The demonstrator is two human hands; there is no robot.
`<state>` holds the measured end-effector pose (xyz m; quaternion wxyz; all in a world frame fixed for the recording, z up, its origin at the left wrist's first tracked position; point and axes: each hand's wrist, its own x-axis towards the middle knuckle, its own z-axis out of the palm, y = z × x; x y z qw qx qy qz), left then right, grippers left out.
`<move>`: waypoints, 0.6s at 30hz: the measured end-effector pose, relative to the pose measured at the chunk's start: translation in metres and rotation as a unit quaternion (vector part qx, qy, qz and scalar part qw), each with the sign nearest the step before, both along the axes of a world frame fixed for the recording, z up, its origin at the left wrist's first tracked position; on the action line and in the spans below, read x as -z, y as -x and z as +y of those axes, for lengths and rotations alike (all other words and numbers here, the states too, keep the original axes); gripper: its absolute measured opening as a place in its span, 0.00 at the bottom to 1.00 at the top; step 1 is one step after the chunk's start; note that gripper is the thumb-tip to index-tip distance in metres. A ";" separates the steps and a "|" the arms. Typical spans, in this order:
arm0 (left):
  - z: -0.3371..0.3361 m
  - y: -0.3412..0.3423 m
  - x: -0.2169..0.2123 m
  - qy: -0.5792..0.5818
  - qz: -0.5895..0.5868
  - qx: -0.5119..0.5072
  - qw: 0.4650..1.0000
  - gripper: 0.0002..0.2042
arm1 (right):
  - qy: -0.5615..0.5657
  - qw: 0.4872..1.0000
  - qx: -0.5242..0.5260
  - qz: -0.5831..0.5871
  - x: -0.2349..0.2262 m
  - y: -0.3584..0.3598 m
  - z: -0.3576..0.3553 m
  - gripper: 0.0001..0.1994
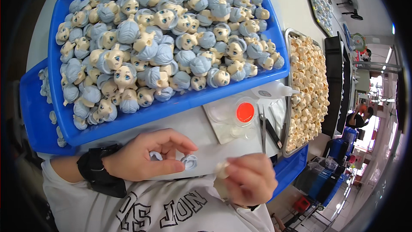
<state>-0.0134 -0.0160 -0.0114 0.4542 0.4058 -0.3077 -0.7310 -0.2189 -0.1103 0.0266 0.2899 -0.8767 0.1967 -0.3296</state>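
Stretching across the upper part of the white table (195, 124), a large blue tray (171, 109) brims with doll heads (124, 77) with grey-blue hair, and to its right a narrower metal tray (288, 124) holds heaped hollow cream pieces (307, 90). Below the blue tray, the left hand (139, 157) curves around one small grey-blue part (155, 156) within its bent fingers and another, ring-like part (189, 162) by its thumb tip, whether gripped I cannot tell; nearby, the blurred right hand (251, 178) pinches a small cream bit (222, 169) in its fingertips.
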 end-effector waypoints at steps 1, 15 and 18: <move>-0.001 -0.002 0.000 -0.002 0.000 0.006 1.000 0.15 | 0.001 1.000 -0.017 -0.021 0.007 -0.003 0.005 0.16; 0.002 -0.004 0.007 0.016 0.003 0.018 1.000 0.15 | -0.006 0.994 -0.056 0.098 0.010 -0.017 0.013 0.19; 0.004 -0.004 0.008 -0.022 0.049 0.007 0.999 0.18 | 0.021 0.994 -0.044 0.102 0.011 -0.019 0.015 0.20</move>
